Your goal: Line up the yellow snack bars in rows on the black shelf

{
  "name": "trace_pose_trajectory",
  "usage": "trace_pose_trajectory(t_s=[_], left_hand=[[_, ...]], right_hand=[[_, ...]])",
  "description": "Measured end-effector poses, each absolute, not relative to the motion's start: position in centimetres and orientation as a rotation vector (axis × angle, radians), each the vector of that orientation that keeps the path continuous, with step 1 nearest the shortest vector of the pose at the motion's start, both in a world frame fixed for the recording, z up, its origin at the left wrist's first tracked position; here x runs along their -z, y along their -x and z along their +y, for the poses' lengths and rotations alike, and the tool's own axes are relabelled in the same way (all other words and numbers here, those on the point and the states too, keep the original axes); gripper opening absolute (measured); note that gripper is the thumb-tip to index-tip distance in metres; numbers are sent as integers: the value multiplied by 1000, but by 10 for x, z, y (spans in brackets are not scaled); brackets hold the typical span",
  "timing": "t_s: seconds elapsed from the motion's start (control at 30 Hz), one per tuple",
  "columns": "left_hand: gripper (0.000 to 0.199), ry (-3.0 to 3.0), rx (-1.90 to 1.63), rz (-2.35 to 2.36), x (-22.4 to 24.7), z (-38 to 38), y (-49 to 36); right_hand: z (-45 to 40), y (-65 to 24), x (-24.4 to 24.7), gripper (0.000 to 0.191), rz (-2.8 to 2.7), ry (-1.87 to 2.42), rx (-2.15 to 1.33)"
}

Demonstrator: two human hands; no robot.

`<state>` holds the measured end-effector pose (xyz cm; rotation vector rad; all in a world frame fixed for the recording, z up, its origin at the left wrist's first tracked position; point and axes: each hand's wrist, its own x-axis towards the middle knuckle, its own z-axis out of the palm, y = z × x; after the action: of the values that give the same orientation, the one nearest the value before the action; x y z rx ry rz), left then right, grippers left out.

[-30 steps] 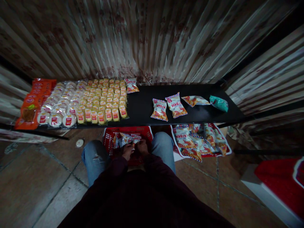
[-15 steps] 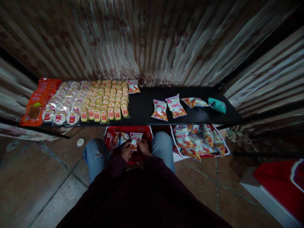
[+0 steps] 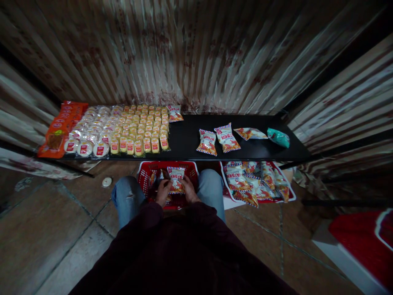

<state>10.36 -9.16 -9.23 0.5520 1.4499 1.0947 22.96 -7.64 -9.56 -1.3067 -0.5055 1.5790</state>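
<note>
Between my knees, above a red plastic basket (image 3: 144,177), I hold a white and orange snack bag (image 3: 176,179) upright with its printed front facing me. My left hand (image 3: 163,191) is closed on the bag's left edge. Gripping the opposite edge is my right hand (image 3: 189,191). A few more snack packets lie in the basket to the left of the held bag, partly hidden by my left hand.
On the black shelf (image 3: 187,139) stand rows of yellow wrapped cakes (image 3: 147,127), white round cakes (image 3: 92,131), an orange packet (image 3: 61,131), several snack bags (image 3: 226,137) and a green packet (image 3: 278,137). Another red basket (image 3: 293,196) full of snack bags sits right of my knee.
The snack bag has come up slightly and towards the shelf, in both hands. My view has shifted a little, so the shelf goods on the left appear further right.
</note>
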Motion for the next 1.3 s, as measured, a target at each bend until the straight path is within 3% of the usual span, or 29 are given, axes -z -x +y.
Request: trace_pose_trajectory(t_s=[0.17,0.7,0.97,1.3], left_hand=[[52,-522,-1112,1335,79,-93,-106],[40,-578,-1204,1355,41,-83,-111],[42,-940,-1231,1591,41,-83,-116],[17,-1281,-1212,1737,30,-86,-118]], right_hand=[[-79,-233,76,59,-544,1220,-1644],[-80,-242,35,62,-622,1142,-1665],[-80,-243,29,64,-621,1135,-1623],[-84,-243,23,67,-693,1121,-1617]])
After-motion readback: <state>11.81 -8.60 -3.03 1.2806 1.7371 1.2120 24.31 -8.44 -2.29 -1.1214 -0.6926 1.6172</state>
